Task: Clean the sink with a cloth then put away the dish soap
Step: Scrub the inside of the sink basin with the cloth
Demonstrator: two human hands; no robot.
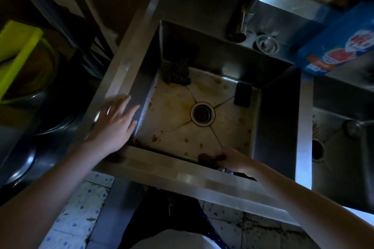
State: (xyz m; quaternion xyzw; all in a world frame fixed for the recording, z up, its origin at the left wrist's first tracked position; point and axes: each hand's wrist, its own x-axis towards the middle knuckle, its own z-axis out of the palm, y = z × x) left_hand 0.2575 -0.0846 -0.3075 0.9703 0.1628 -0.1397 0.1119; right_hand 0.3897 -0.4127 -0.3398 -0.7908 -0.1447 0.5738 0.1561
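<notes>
At near rim of sink (182, 176), R hand (236, 160) grips a dark wad, prob the cloth (211, 157), low on the inner wall. L hand (115, 125) lies flat, fingers straight, on left rim; I'd use it as a brace. Work cloth from walls down toward drain (202, 114). Orange spots (154, 138) on floor need pressure. Beyond far-right corner stands the dish soap (340, 44), untouched.

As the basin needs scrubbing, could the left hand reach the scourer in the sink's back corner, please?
Probably yes: the left hand is open at the sink rim, with nothing between it and the scourer.
</notes>
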